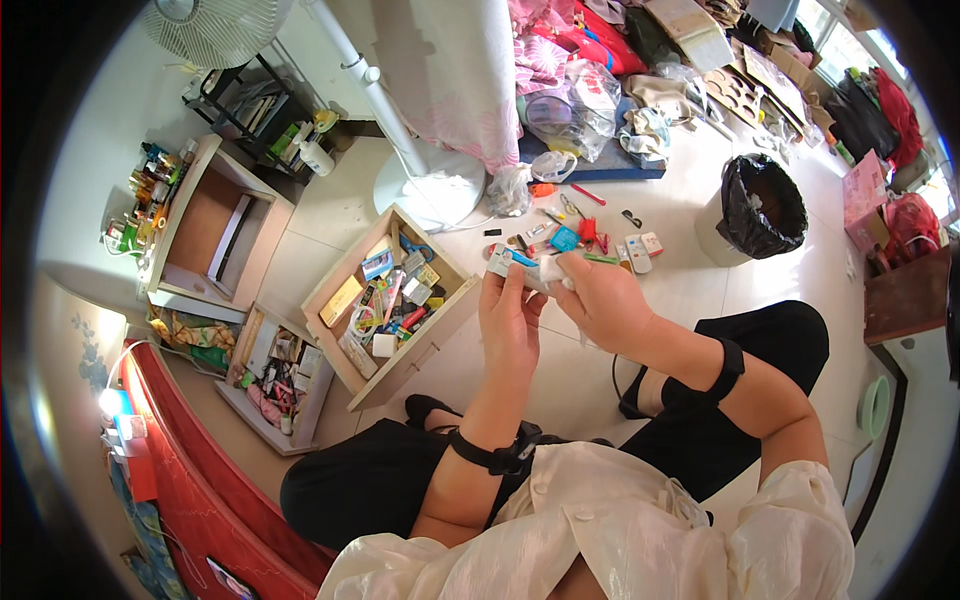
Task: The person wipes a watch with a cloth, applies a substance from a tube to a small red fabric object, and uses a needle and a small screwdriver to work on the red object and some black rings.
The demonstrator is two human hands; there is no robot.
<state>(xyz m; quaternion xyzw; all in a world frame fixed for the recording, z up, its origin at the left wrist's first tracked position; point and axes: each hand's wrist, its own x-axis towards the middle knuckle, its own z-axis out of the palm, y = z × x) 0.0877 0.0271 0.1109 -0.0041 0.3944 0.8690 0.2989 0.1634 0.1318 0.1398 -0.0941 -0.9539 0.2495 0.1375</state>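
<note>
My left hand is closed round a small white and blue box, held up over the floor. Pinched in my right hand is a crumpled white tissue, pressed against the box's right end. Just left of my hands a wooden drawer sits on the floor, full of small boxes, pens, a cable and blue-handled scissors. Beyond my hands several small things lie loose on the tiles, among them a turquoise packet, a red item and a white case.
A bin with a black liner stands at the right. Behind the drawer is a fan's round white base. A second filled drawer and an open cabinet are at the left. Bags and clothes are heaped at the back.
</note>
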